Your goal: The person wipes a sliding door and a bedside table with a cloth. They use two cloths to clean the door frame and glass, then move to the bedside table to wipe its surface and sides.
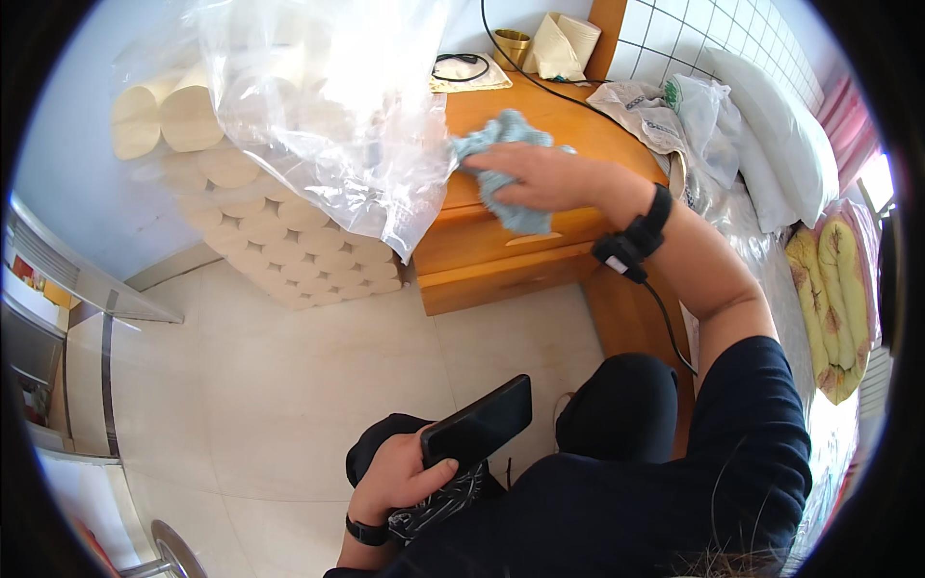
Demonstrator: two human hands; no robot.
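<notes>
Under my right hand (538, 175) a light blue fleecy cloth (517, 130) lies bunched on the top of a wooden bedside cabinet (578, 130), near its front edge. The fingers press on the cloth; its folds hide part of the grip. My left hand (405, 466) is low by my knee, holding a black smartphone (480, 423) with its dark face up and the thumb along its near edge. A clear plastic bag (340, 123) hangs over the cabinet's left side, close to the cloth.
Stacked paper rolls (289, 238) in plastic stand left of the cabinet. At its back are a gold cup (512, 49), a loose paper roll (574, 40) and a black cable (556, 94). A bed on the right bears white pillows (780, 137) and a folded yellow quilt (831, 296).
</notes>
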